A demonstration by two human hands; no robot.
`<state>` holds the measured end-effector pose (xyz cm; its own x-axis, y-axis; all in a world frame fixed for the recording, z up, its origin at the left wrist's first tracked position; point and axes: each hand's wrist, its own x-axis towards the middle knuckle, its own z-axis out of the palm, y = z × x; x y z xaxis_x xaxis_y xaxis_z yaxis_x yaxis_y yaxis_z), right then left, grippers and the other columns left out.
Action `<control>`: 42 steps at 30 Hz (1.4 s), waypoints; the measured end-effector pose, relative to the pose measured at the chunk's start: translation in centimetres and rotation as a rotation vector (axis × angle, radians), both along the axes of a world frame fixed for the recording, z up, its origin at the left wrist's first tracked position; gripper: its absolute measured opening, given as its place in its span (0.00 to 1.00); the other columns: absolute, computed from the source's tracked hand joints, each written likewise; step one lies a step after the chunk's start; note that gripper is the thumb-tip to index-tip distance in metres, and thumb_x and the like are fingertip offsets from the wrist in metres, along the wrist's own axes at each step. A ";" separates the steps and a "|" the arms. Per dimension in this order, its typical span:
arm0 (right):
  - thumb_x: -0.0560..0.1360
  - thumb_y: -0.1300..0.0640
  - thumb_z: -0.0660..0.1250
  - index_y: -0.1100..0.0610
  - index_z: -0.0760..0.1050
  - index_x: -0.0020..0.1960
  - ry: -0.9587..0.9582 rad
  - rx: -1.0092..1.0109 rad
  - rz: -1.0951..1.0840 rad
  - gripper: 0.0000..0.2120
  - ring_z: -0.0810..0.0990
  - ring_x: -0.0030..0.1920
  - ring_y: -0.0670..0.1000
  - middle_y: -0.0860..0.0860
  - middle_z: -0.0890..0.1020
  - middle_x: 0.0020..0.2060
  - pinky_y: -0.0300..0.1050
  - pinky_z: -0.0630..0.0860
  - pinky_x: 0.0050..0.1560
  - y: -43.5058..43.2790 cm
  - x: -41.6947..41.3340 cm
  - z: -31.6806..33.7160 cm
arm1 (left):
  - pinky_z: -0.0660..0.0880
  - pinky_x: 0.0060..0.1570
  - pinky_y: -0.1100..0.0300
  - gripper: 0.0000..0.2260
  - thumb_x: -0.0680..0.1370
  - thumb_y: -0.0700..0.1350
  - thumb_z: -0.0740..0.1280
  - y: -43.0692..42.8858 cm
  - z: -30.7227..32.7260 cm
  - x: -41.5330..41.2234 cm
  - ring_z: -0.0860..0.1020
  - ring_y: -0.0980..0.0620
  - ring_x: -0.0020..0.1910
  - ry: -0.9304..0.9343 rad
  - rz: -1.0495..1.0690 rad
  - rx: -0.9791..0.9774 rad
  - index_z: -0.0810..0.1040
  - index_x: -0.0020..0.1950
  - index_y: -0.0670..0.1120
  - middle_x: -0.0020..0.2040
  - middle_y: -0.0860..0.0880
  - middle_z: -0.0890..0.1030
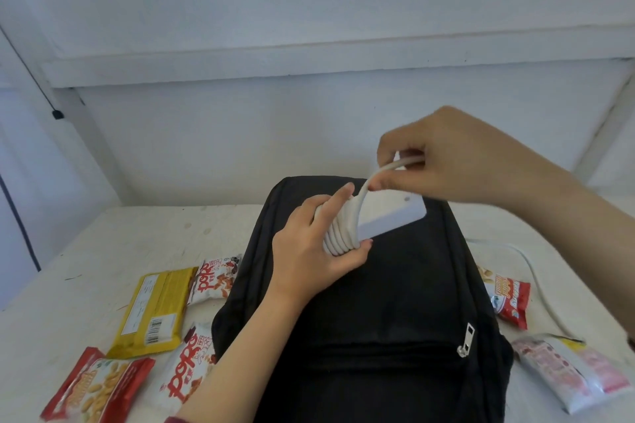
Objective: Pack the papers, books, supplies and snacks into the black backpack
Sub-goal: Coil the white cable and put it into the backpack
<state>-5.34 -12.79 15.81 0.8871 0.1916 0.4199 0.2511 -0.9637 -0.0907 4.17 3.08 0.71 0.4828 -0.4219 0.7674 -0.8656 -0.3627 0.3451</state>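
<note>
The fingers (338, 197) of the left hand (309, 251) clamp the wound cable (338, 233) against the white adapter (391, 220) over the black backpack (395, 302), the right hand (457, 165) pinching its next loop, likely bundling it for packing.

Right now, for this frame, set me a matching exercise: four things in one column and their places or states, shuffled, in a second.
Things
1. white cable
2. yellow packet
3. pink-and-white packet
4. zipper pull

Places or states
A. lying on the table, right of the black backpack
B. on the black backpack's front
C. wound round the white charger block, gripped by the left hand, its free strand pinched by the right hand
D. lying on the table, left of the black backpack

Pairs: 1-C, 2-D, 3-A, 4-B
</note>
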 end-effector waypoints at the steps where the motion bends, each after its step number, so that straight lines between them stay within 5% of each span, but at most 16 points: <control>1: 0.67 0.39 0.68 0.50 0.74 0.32 0.006 0.056 -0.023 0.15 0.71 0.30 0.40 0.41 0.73 0.24 0.37 0.60 0.30 -0.5 0.4 0.3 | 0.77 0.41 0.63 0.31 0.68 0.60 0.69 0.1 0.1 -0.2 0.76 0.54 0.51 -0.012 -0.035 0.006 0.64 0.68 0.54 0.54 0.48 0.78; 6: 0.61 0.41 0.73 0.62 0.76 0.30 0.211 0.463 0.039 0.23 0.67 0.24 0.45 0.55 0.70 0.23 0.33 0.65 0.28 -2.8 2.5 -0.7 | 0.78 0.45 0.61 0.31 0.69 0.60 0.69 0.7 0.9 -1.1 0.73 0.55 0.55 -0.026 -0.141 -0.051 0.61 0.68 0.58 0.57 0.47 0.76; 11: 0.71 0.56 0.70 0.57 0.81 0.34 0.340 0.768 0.077 0.09 0.75 0.27 0.44 0.50 0.78 0.25 0.31 0.69 0.30 -3.4 3.6 -4.7 | 0.77 0.45 0.62 0.26 0.71 0.60 0.67 0.9 1.3 -1.6 0.73 0.56 0.56 -0.035 -0.137 -0.054 0.63 0.66 0.60 0.58 0.48 0.74; 14: 0.76 0.62 0.62 0.44 0.76 0.23 0.382 0.647 -0.006 0.25 0.73 0.22 0.49 0.50 0.74 0.19 0.37 0.71 0.30 -2.8 3.5 -6.9 | 0.76 0.46 0.61 0.23 0.70 0.57 0.69 0.7 1.4 -1.7 0.74 0.56 0.55 0.063 -0.127 -0.193 0.68 0.62 0.56 0.57 0.50 0.76; 17: 0.81 0.52 0.53 0.36 0.77 0.33 0.379 0.599 -0.100 0.23 0.70 0.19 0.44 0.46 0.72 0.18 0.39 0.73 0.29 -1.6 2.4 -7.8 | 0.74 0.48 0.68 0.23 0.70 0.57 0.68 0.8 1.4 -1.2 0.73 0.60 0.55 0.145 -0.044 -0.292 0.68 0.62 0.54 0.57 0.57 0.73; 19: 0.81 0.48 0.51 0.44 0.75 0.45 0.327 0.410 -0.160 0.15 0.73 0.24 0.44 0.47 0.75 0.25 0.44 0.76 0.39 -1.6 1.9 -8.4 | 0.72 0.46 0.72 0.24 0.70 0.60 0.67 0.8 1.4 -0.7 0.72 0.62 0.54 0.169 0.035 -0.263 0.66 0.62 0.56 0.56 0.60 0.71; 21: 0.80 0.48 0.52 0.53 0.72 0.44 0.314 0.157 -0.228 0.14 0.73 0.30 0.45 0.48 0.74 0.28 0.50 0.74 0.47 -1.5 1.0 -8.3 | 0.69 0.42 0.74 0.24 0.70 0.63 0.64 0.6 1.2 -0.3 0.72 0.61 0.52 0.174 0.109 -0.194 0.65 0.63 0.57 0.57 0.58 0.72; 26: 0.79 0.48 0.55 0.54 0.64 0.35 0.295 -0.162 -0.265 0.16 0.67 0.28 0.46 0.48 0.70 0.28 0.43 0.69 0.37 -0.9 -1.3 -7.6 | 0.62 0.38 0.74 0.27 0.70 0.67 0.60 0.0 -0.3 0.4 0.73 0.55 0.53 0.166 0.250 0.033 0.66 0.65 0.56 0.58 0.52 0.74; 31: 0.79 0.47 0.53 0.51 0.59 0.33 0.279 -0.235 -0.330 0.17 0.63 0.26 0.46 0.47 0.66 0.26 0.48 0.72 0.52 -1.2 -1.9 -7.2 | 0.65 0.35 0.66 0.27 0.70 0.69 0.59 -0.5 -0.4 0.2 0.76 0.52 0.49 0.075 0.343 0.165 0.65 0.65 0.57 0.56 0.52 0.76; 36: 0.79 0.46 0.53 0.51 0.58 0.33 0.281 -0.257 -0.311 0.18 0.64 0.27 0.46 0.47 0.66 0.26 0.40 0.63 0.33 -1.2 -2.0 -7.1 | 0.77 0.42 0.54 0.28 0.71 0.68 0.59 0.0 -0.7 0.5 0.76 0.50 0.49 0.052 0.341 0.156 0.67 0.66 0.57 0.52 0.50 0.78; 40: 0.79 0.43 0.53 0.51 0.59 0.34 0.302 -0.330 -0.289 0.18 0.63 0.26 0.45 0.47 0.66 0.25 0.46 0.73 0.47 -0.2 -2.6 -6.7 | 0.71 0.42 0.61 0.32 0.69 0.70 0.60 0.2 -0.2 1.6 0.72 0.53 0.48 0.037 0.214 0.245 0.63 0.71 0.61 0.50 0.50 0.75; 42: 0.79 0.44 0.52 0.50 0.60 0.36 0.347 -0.345 -0.253 0.16 0.63 0.26 0.45 0.47 0.66 0.27 0.43 0.72 0.44 0.3 -3.0 -6.9 | 0.71 0.41 0.62 0.33 0.67 0.70 0.63 0.3 0.1 2.1 0.72 0.55 0.48 0.035 0.153 0.326 0.62 0.71 0.63 0.51 0.51 0.74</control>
<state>-8.32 -12.51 8.93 0.9986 0.0290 0.0453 0.0191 -0.9785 0.2052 6.25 3.40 0.85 0.5830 -0.5628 0.5860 -0.7825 -0.5829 0.2187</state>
